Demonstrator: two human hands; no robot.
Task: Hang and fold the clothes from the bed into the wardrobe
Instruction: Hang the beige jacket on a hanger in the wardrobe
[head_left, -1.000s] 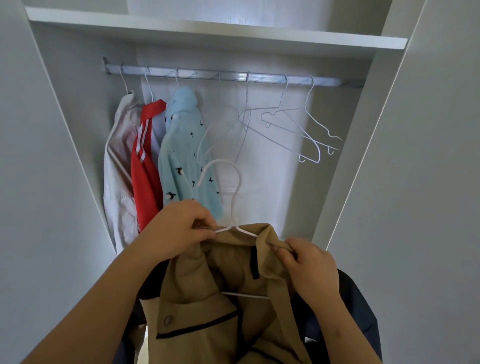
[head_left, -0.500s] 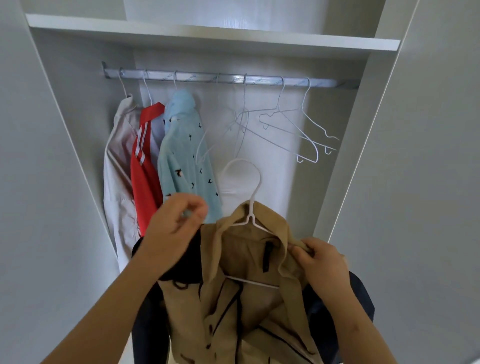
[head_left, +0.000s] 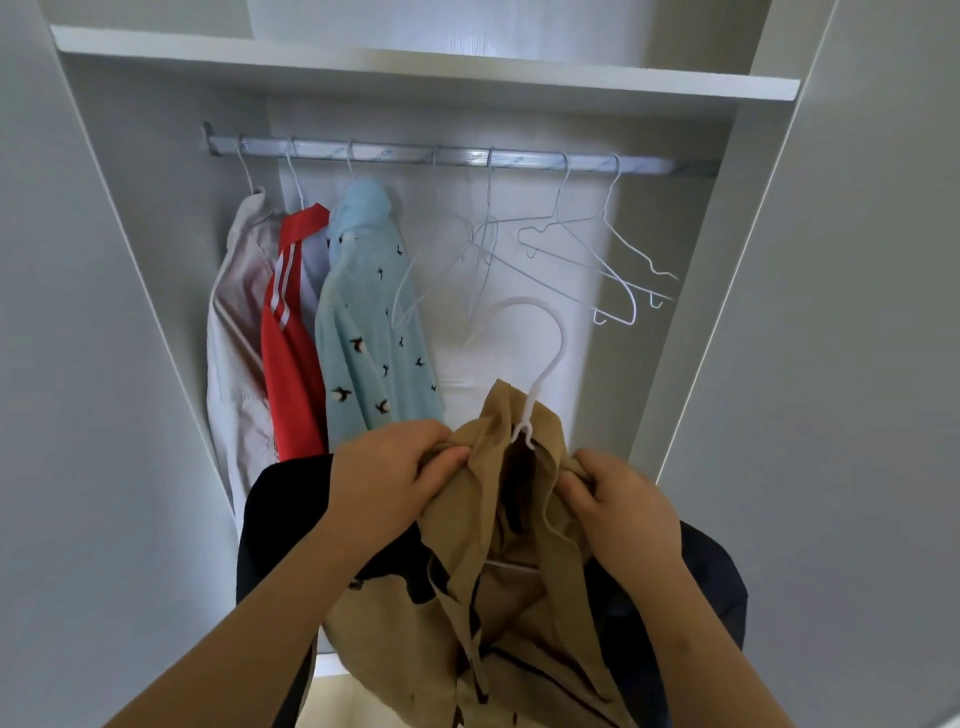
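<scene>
Your left hand (head_left: 395, 478) has come back to the tan jacket (head_left: 498, 597). Its fingers (head_left: 415, 439) now curl round the collar, and your right hand (head_left: 618, 499) pinches the other side. The white hanger (head_left: 540, 364) sits inside the jacket, hook up, well below the rod (head_left: 467, 158). So the jacket looks nearly ready to hang. At the rod's left end hang a pale top (head_left: 234, 338), a red top (head_left: 291, 338) and a blue shirt (head_left: 374, 338). Bare hangers (head_left: 571, 249) fill the rod's middle and right. They could catch your hook.
</scene>
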